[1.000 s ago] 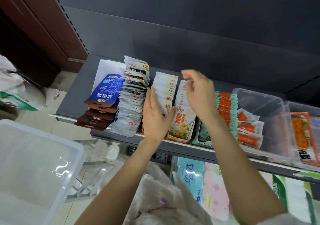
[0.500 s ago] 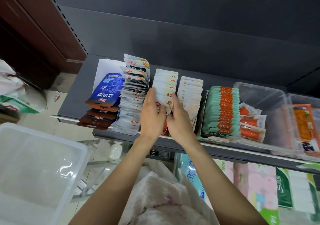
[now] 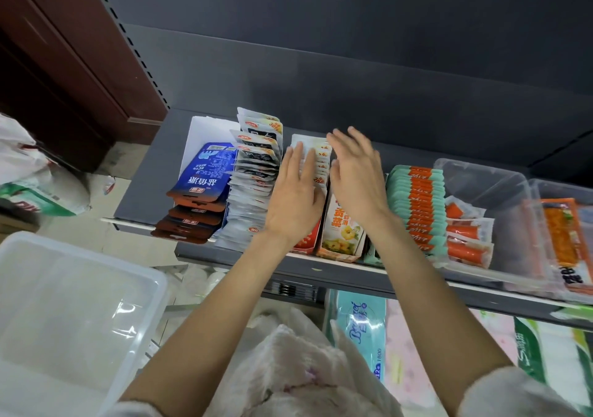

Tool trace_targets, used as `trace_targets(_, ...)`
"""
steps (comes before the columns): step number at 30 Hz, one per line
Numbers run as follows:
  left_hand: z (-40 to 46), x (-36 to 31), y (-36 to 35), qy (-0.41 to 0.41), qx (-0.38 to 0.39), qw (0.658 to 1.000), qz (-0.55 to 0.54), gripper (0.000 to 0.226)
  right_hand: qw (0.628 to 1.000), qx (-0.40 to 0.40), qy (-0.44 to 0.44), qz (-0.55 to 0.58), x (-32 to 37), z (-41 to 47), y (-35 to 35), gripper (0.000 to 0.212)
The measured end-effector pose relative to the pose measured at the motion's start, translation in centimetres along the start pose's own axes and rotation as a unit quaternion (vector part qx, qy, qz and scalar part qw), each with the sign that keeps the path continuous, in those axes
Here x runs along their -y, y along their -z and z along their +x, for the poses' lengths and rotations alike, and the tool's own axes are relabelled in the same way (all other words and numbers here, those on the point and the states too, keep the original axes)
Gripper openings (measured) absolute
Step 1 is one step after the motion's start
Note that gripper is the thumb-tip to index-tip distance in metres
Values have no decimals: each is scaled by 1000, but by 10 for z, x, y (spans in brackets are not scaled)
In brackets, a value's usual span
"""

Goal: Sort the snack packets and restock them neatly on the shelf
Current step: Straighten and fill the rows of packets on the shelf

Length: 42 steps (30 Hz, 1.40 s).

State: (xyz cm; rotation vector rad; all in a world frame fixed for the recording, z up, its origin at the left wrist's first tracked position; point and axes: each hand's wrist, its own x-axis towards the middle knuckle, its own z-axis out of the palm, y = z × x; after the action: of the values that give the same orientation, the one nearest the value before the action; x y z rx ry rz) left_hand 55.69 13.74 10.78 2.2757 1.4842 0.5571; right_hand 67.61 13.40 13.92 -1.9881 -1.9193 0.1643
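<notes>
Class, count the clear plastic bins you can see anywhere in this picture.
3: two on the shelf at the right, one beside the other, and one large bin at lower left. More may lie out of frame.

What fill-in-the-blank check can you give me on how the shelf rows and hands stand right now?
1. The left hand lies with straight fingers on the row of white packets with ____ corners.
2. The blue packet tops the row at the shelf's far ____ end.
3. The teal-and-orange packets sit just left of a clear plastic ____.
4. The right hand is ____, gripping nothing.

Missing words: orange; left; bin; open
</notes>
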Motion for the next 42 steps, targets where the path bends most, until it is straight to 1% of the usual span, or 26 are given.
trace_targets(2,11,1,-3,12,17,999,45,60,998,39,21,-48,-8,10,-8,45)
trace_targets(4,16,3,-6,17,35,996,81,61,996,49,28,-64,-13,10,-14,47)
trace_targets(7,18,3,-7,22,57,993,99,60,996,34,40,-77,-17,7,-17,46)
trace_targets(13,21,1,-2,5,20,995,100,59,996,10,51,-75,-16,8,-15,38)
trace_targets(17,29,1,-6,15,63,982,175,60,993,16,60,-96,-18,9,-14,37)
trace_targets(21,29,2,-10,15,60,978,198,61,994,19,59,-89,-19,9,-14,39)
trace_targets(23,26,-1,-3,5,49,989,137,59,996,23,60,-54,-19,9,-13,41)
trace_targets(26,6,-9,21,-33,2,999,-4,51,997,3,35,64,-16,6,-3,43)
trace_targets(27,-5,-10,33,-52,-20,998,-25,44,993,-9,23,114,-13,5,2,43)
trace_targets(29,-28,-1,56,-83,-69,994,-29,31,977,-23,11,212,-4,3,12,43)
trace_targets(31,-45,20,80,-82,-129,988,-13,24,963,-9,26,266,10,5,18,49)
trace_targets(32,-48,34,89,-71,-155,985,-1,22,964,8,38,262,18,9,19,56)
trace_targets(34,-45,65,105,-63,-179,982,19,19,977,49,66,196,34,22,17,74)
trace_targets(35,-39,80,110,-71,-168,983,29,20,983,69,79,151,42,30,15,83)
trace_targets(37,-22,104,115,-103,-115,986,58,27,987,100,95,79,54,44,9,93)
trace_targets(39,-7,118,112,-126,-63,987,73,31,989,111,97,23,59,56,3,89)
trace_targets(40,0,121,111,-129,-47,989,61,30,989,107,100,1,59,60,0,81)
trace_targets(42,10,126,108,-130,-34,991,27,23,989,84,121,-14,59,63,-5,55)
